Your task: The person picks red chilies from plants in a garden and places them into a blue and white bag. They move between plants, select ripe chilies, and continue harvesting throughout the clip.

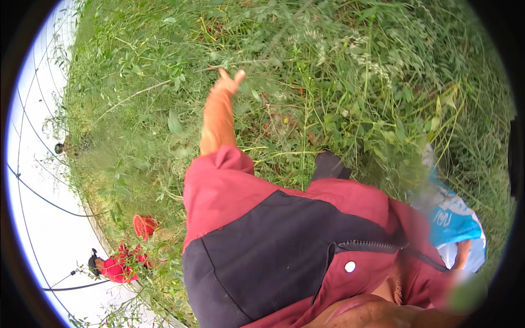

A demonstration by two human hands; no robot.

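My left hand [229, 82] reaches out over tangled green plants [262, 135], its fingers apart and slightly blurred, with nothing seen between them. An orange sleeve covers that forearm. Small red and yellow fruits or pods show among the leaves nearby, too small to name surely. At the lower right, my right hand [462, 253] is at the mouth of a blue and white plastic bag [455, 221] that bears writing. The bag hides its fingers, so its grip cannot be made out. My red and dark jacket fills the lower middle.
A red bucket [144, 226] stands among plants at the lower left, near a person in red [118, 269] with a dark cap. Farther off, a dark, rounded shape [60, 148] shows at the field's edge. Dry stems [141, 93] cross the growth. A dark shoe or trouser leg [329, 166] is below me.
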